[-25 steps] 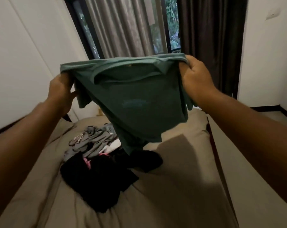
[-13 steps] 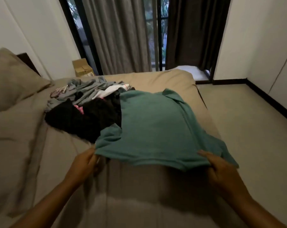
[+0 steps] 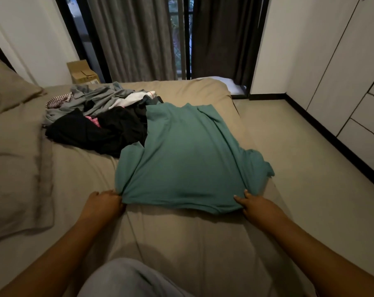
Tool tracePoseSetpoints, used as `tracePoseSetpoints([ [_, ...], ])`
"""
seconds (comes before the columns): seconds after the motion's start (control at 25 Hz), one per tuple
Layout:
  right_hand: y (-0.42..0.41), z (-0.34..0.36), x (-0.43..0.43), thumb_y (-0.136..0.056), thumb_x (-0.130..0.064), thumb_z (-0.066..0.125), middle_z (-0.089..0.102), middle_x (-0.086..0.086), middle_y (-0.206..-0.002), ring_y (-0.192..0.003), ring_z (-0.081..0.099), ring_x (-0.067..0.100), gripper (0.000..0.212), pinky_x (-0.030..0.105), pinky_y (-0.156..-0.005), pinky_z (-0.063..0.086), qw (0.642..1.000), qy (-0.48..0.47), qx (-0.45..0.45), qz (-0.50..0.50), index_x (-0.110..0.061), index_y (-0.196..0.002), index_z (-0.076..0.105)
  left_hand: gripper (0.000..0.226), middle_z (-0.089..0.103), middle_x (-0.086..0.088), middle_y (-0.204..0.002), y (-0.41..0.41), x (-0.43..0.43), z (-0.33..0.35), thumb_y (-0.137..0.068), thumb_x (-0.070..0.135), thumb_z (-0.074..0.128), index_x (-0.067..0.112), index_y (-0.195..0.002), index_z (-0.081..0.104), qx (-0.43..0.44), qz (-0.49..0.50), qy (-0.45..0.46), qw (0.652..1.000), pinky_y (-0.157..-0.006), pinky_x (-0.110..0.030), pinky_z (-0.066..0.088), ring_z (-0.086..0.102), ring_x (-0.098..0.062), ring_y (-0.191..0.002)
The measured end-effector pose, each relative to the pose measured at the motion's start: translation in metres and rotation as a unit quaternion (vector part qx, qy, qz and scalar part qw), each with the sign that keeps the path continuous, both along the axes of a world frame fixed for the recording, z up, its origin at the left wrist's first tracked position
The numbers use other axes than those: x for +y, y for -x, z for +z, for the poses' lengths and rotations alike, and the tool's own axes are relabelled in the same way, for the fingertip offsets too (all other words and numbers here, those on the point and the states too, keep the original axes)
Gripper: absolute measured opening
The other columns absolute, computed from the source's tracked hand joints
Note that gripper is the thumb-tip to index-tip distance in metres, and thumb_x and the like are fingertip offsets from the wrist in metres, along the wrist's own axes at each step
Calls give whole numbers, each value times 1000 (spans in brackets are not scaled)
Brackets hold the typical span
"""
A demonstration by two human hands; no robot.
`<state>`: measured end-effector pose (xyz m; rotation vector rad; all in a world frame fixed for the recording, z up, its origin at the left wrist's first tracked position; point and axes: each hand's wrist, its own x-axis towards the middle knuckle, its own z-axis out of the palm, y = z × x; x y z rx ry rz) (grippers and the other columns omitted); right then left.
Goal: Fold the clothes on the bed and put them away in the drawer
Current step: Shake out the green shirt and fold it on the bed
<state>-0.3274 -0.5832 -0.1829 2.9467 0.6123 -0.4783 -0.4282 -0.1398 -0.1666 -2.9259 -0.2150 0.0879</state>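
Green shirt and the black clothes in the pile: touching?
Touching. The head view shows the green shirt lying with its left edge and sleeve over the black clothes, with no gap between them.

Both arms in view: left forearm (image 3: 59, 251) and right forearm (image 3: 314, 247) bare to the frame edge. Left hand (image 3: 104, 202), right hand (image 3: 254, 205): nails cut short. Bottom centre, pale grey garment (image 3: 134, 279), softly creased; trousers or shirt, cannot tell
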Motion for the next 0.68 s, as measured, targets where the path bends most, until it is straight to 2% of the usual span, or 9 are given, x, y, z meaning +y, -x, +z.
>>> tracePoseSetpoints([
  [0.08, 22, 8, 1, -107, -29, 35, 33, 16, -160, -126, 56, 31, 55, 37, -92, 49, 998, 54, -8, 29, -35, -159, 22, 27, 70, 9, -109, 16, -5, 1, -96, 46, 47, 31, -107, 66, 56, 38, -29, 997, -73, -27, 39, 67, -12, -98],
  [0.16, 45, 24, 2, -107, -29, 34, 52, 13, -143, -116, 61, 29, 50, 34, -78, 45, 994, 88, 1, 66, -35, -156, 30, 39, 65, 6, -120, 27, -5, 11, -98, 54, 40, 29, -119, 61, 119, 59, -45, 990, -82, -27, 44, 65, -13, -108],
  [0.28, 53, 51, 9, -106, -26, 38, 60, 12, -127, -112, 62, 29, 39, 33, -75, 43, 984, 119, 70, 110, -29, -144, 50, 56, 56, -4, -142, 21, -13, 30, -99, 54, 45, 18, -142, 50, 248, 118, -21, 961, -100, -29, 45, 57, -19, -125],
  [0.36, 43, 68, 16, -106, -33, 45, 63, 11, -128, -107, 64, 27, 37, 34, -83, 48, 973, 123, 157, 116, -22, -138, 58, 59, 55, -9, -145, 3, -29, 55, -99, 49, 53, 10, -143, 51, 382, 156, -35, 910, -96, -28, 44, 58, -20, -123],
  [0.44, 25, 82, 24, -101, -52, 51, 71, 8, -115, -83, 67, 20, 47, 29, -74, 51, 959, 117, 243, 85, -16, -128, 67, 64, 59, -12, -140, -26, -46, 74, -95, 51, 61, 1, -135, 55, 484, 216, -4, 848, -88, -29, 43, 60, -22, -116],
  [0.48, 10, 81, 30, -97, -60, 52, 73, 6, -106, -77, 67, 18, 53, 28, -71, 50, 962, 106, 242, 71, -16, -121, 70, 66, 64, -15, -129, -43, -56, 76, -91, 56, 63, 1, -126, 60, 461, 208, 20, 862, -86, -31, 44, 64, -26, -110],
  [0.56, -24, 73, 43, -94, -66, 51, 71, 7, -109, -95, 67, 23, 58, 33, -79, 52, 988, 46, 135, 53, -16, -116, 69, 66, 66, -14, -117, -75, -75, 66, -88, 67, 58, 7, -114, 62, 280, 90, 30, 955, -85, -36, 47, 64, -30, -104],
  [0.64, -57, 48, 51, -95, -65, 50, 60, 12, -132, -121, 57, 31, 59, 42, -96, 49, 1000, -6, -9, 22, -18, -130, 57, 65, 54, -13, -137, -93, -99, 42, -94, 68, 45, 17, -133, 53, 96, 5, 66, 993, -98, -44, 47, 53, -33, -124],
  [0.68, -67, 34, 50, -94, -68, 48, 47, 15, -148, -135, 45, 34, 67, 48, -107, 43, 999, -15, -38, 1, -22, -143, 47, 68, 42, -11, -151, -99, -103, 25, -95, 69, 39, 24, -146, 42, 65, -3, 85, 994, -108, -49, 39, 41, -33, -137],
])
